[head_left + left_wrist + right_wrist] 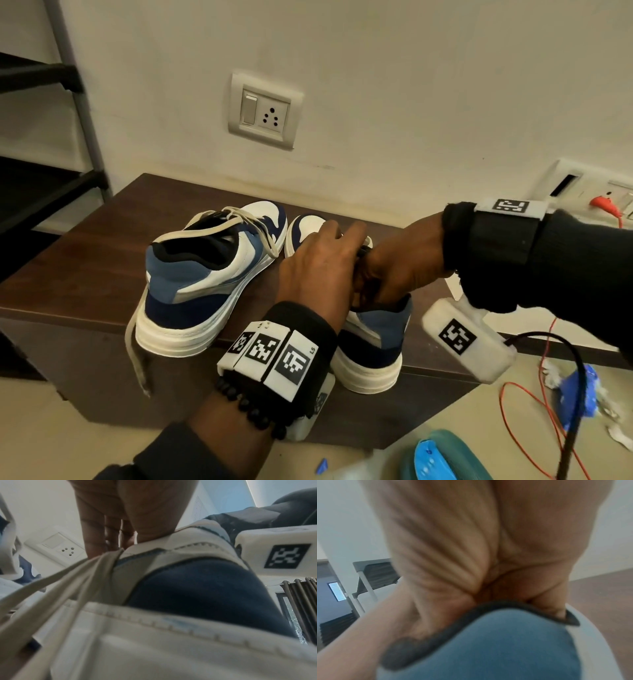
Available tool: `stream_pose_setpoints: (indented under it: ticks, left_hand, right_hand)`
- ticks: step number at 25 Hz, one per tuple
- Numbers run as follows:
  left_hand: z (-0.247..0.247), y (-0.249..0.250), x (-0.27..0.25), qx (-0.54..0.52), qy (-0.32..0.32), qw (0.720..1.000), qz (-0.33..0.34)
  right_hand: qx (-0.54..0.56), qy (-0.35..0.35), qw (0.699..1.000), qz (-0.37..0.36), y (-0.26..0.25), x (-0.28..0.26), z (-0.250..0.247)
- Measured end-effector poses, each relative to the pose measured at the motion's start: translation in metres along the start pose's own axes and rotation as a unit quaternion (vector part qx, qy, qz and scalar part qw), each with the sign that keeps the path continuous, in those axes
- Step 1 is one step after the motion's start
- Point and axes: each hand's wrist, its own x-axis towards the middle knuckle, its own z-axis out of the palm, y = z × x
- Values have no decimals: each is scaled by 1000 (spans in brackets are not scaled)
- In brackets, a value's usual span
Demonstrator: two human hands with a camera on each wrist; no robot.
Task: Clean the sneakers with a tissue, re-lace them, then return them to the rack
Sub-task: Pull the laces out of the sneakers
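two sneakers sit side by side on a dark wooden bench top [102,260], toes toward the wall [376,85]. the left sneaker [209,274] has bare bench open on its left, and its loose lace [137,356] hangs over the front edge. both hands crowd over the right sneaker [371,337], covering its opening. only a narrow gap separates the shoes. a shoe rack [51,137] closes off the far left.
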Motion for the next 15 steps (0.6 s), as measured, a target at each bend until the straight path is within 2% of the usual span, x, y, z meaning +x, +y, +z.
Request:
stream_pose_setpoints:
  ticks: [5, 9, 12, 13, 15]
  left_hand:
    - [1, -2, 0, -12, 12, 1000, 10]
    - [4, -3, 1, -10, 16, 1000, 16]
    - [5, -9, 1, -32, 10, 999, 29]
    - [4, -10, 1, -44, 12, 999, 27]
    - [3, -13, 0, -80, 44, 996, 16]
  right_hand:
    - [161, -6, 987, -26, 5, -1, 7]
    - [83, -36, 995, 34, -5, 2, -1]
    - [51, -28, 996, 70, -12, 2, 0]
    - [43, -13, 996, 77, -14, 2, 3]
    - [-25, 74, 994, 72, -17, 1, 13]
